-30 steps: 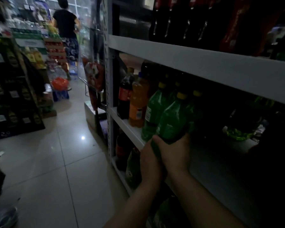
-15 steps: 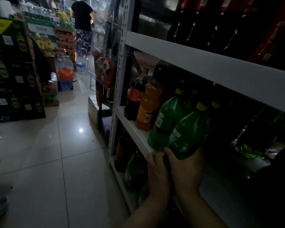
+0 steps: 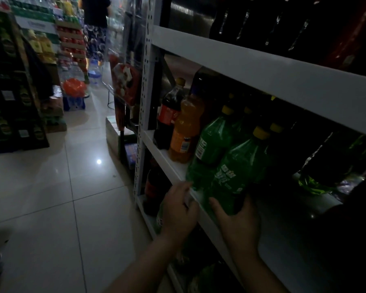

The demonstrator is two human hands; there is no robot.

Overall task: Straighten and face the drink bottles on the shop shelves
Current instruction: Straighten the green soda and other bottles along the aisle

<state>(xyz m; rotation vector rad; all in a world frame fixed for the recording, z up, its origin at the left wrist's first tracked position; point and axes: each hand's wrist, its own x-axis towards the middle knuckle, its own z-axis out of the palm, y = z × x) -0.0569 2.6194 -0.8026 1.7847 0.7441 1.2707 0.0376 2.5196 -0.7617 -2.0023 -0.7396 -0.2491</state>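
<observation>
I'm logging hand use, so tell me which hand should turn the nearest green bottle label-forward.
Right. The right hand already cups the base of the nearest green bottle on the shelf, so it could probably twist it directly. The left hand is open at the shelf edge, gripping no bottle.

Dim, shelves in shadow, floor (image 3: 51,197) glare

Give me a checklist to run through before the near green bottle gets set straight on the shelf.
1. Right hand grips the near green bottle: ok.
2. Left hand on the bottle: not ok, it is open beside the shelf edge.
3. Bottle upright: not ok, tilted.
4. Label facing the aisle: ok.
5. Bottle base on the shelf: cannot tell, hidden by the hand.
</observation>
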